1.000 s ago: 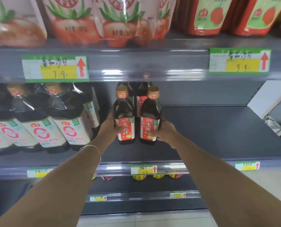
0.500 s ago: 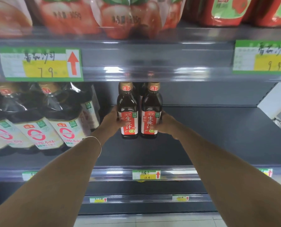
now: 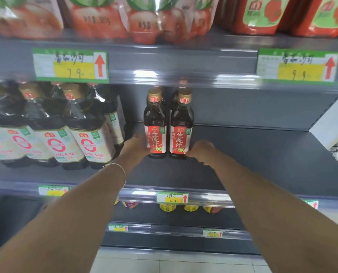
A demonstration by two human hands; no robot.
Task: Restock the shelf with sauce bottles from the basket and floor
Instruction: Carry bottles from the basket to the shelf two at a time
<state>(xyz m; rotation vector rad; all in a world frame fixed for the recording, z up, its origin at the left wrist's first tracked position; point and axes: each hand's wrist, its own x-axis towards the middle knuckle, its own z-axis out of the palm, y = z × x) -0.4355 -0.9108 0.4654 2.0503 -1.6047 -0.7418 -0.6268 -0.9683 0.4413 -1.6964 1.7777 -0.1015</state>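
Both the left bottle [image 3: 155, 123] and the right bottle [image 3: 181, 125] stand farther back on the shelf [image 3: 252, 154] than a second ago, apparently set down. Our left hand [image 3: 137, 147] grips the left bottle low. Our right hand [image 3: 201, 152] curls at the right bottle's base, and we cannot tell if it holds. Letting go looks next.

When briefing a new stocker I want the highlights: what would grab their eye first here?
Two dark sauce bottles with red labels stand upright side by side mid-shelf, the left hand and right hand at their lower sides. Left of them sit bigger dark jugs; red tomato pouches fill the shelf above.
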